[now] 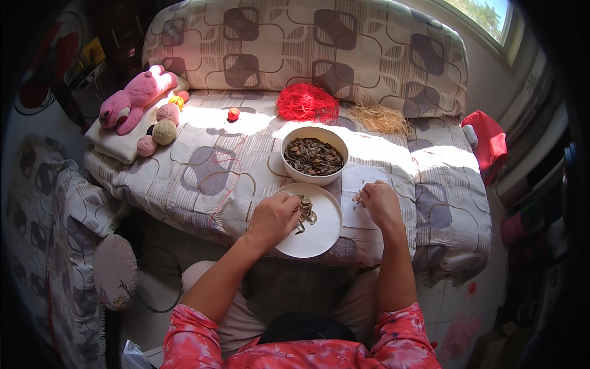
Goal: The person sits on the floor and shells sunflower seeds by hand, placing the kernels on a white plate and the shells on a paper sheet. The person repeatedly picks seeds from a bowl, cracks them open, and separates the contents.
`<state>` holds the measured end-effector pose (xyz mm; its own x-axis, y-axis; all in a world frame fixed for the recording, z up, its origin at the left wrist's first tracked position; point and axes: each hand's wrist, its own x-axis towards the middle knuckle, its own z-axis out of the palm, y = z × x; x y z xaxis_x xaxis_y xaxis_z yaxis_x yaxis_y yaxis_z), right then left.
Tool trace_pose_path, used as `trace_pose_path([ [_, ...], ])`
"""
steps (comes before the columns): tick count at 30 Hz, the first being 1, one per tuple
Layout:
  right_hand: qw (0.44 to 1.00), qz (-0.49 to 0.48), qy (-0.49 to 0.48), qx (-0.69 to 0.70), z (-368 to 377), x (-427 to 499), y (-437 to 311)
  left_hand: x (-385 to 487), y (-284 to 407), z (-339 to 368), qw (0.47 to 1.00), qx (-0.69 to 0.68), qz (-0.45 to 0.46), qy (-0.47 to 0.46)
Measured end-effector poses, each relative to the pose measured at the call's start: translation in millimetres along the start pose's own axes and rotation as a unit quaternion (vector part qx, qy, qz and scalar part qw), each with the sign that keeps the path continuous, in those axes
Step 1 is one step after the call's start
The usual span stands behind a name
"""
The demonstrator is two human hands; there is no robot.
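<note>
My left hand (275,214) is over the left part of a round white plate (325,230), its fingers curled beside a small heap of striped seed shells (305,210). What its fingertips hold is hidden. Over a sheet of white paper (362,221) my right hand (381,203) is bent down, its fingertips at a few pale shelled kernels (356,198); whether it pinches one cannot be seen. Just behind the plate stands a white bowl (302,176) filled with dark striped sunflower seeds and some brown nuts or shells (315,157).
A patterned sofa cover (207,170) lies under everything. Tangled red yarn (308,104) and cream yarn (380,117) rest behind the bowl. A small red yarn ball (233,114), several other yarn balls (164,132) and a pink plush toy (138,94) are leftward. A red bag (486,140) stands right.
</note>
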<state>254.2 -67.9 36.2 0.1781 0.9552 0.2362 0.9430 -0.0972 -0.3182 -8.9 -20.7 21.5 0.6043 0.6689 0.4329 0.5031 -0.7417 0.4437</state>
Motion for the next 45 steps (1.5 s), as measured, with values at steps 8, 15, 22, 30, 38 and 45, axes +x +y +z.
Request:
trace_pose_path([
  [8, 0.992, -0.091, 0.059, 0.071, 15.8, 51.8, -31.2, 0.0, 0.6, 3.0, 0.999, -0.021, 0.013, 0.027],
  [15, 0.991, -0.127, -0.043, 0.0, 69.3, 153.3, -47.6, 0.4, -1.7, -0.2, 1.0, -0.004, 0.007, 0.026],
  [22, 0.984, -0.159, -0.082, -0.017, 103.5, 169.5, -64.5, -2.1, -2.9, -1.5, 1.0, 0.004, 0.01, 0.022],
  [30, 0.983, -0.181, -0.023, -0.011, 75.9, 144.1, -48.2, -2.8, -2.5, -1.8, 0.999, 0.007, 0.02, 0.028],
  [38, 0.995, -0.094, -0.017, 0.006, 71.2, 140.7, -39.1, -0.9, -3.0, 3.3, 0.999, 0.003, 0.029, 0.028],
  [45, 0.984, -0.169, -0.044, 0.023, 66.4, 133.8, -61.5, -2.0, -3.9, 2.9, 0.999, 0.002, 0.035, 0.03],
])
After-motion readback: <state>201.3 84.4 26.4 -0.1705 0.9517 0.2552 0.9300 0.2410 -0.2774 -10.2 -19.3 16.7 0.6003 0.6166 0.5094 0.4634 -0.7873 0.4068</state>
